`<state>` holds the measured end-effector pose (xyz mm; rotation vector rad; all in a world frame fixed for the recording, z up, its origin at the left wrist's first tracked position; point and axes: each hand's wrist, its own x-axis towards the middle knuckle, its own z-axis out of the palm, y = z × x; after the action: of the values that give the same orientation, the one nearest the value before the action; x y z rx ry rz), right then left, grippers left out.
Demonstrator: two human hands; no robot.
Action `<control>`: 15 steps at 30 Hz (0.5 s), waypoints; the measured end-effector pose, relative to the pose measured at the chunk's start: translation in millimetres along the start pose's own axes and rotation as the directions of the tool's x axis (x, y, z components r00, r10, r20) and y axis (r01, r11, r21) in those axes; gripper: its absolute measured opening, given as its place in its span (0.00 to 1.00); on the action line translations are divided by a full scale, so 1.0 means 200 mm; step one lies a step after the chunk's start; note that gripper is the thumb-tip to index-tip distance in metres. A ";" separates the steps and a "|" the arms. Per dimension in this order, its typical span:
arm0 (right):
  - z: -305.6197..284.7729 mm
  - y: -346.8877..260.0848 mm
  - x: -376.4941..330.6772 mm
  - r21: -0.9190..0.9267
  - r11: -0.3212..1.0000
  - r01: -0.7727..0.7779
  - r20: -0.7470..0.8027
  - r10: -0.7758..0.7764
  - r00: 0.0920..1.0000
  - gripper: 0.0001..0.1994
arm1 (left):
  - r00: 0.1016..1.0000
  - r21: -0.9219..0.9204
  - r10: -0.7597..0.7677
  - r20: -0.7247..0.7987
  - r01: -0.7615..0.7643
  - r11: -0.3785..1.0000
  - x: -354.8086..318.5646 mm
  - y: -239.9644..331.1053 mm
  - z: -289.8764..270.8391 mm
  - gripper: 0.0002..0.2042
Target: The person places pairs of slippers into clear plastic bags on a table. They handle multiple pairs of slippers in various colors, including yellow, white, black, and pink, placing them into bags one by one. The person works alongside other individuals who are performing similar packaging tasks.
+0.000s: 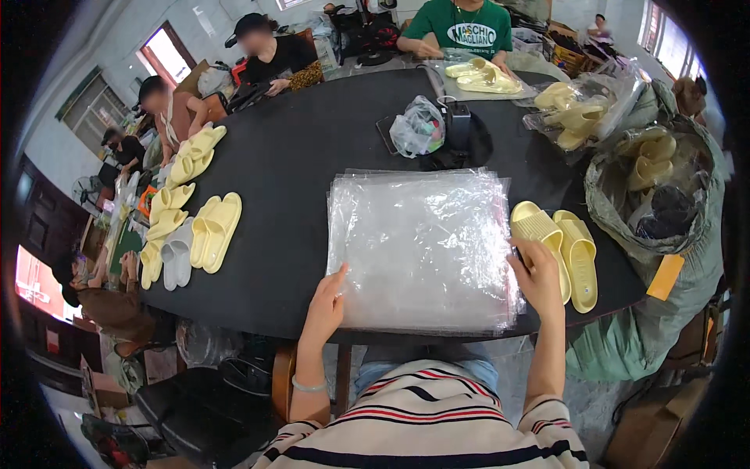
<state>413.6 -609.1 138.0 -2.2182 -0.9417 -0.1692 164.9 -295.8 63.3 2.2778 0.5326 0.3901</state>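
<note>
A stack of clear plastic bags (422, 250) lies on the black table in front of me, its edges slightly uneven. Against its left edge rests my left hand (324, 303), fingers stretched forward and nothing gripped. My right hand (539, 273) touches the right edge with fingers apart, partly covering one slipper of a yellow pair. That pair, with its right slipper (580, 262) in full view, sits just right of the stack.
More yellow slippers (216, 233) and a grey pair (176, 254) stand along the table's left side. Beyond the stack are a crumpled plastic bag (418, 127) and a black device (458, 125). A large sack (598, 207) with slippers stands right. A person in green (461, 35) works opposite, near bagged slippers (484, 76).
</note>
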 end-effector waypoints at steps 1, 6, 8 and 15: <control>0.02 -0.06 0.06 0.053 0.993 0.109 -0.006 -0.109 0.994 0.17 | 1.000 0.018 0.030 -0.001 -0.030 0.999 -0.01 -0.03 0.01 0.31; 0.22 -0.26 0.28 -0.094 0.857 0.506 0.163 -0.488 0.857 0.27 | 0.999 -0.001 0.014 0.052 -0.014 1.000 -0.03 0.00 0.03 0.30; 0.38 -0.19 0.32 -0.194 0.817 0.544 0.275 -0.487 0.829 0.31 | 0.999 -0.053 0.032 0.039 -0.030 0.998 -0.04 -0.01 0.03 0.29; 0.72 0.14 0.21 -0.330 0.874 0.356 0.422 -0.201 0.884 0.37 | 0.985 -0.403 -0.071 -0.158 0.001 0.915 -0.14 -0.12 0.03 0.27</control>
<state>441.2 -504.3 31.4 -2.5253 -1.5714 -0.0727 137.2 -296.7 38.1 1.8448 0.5246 0.6197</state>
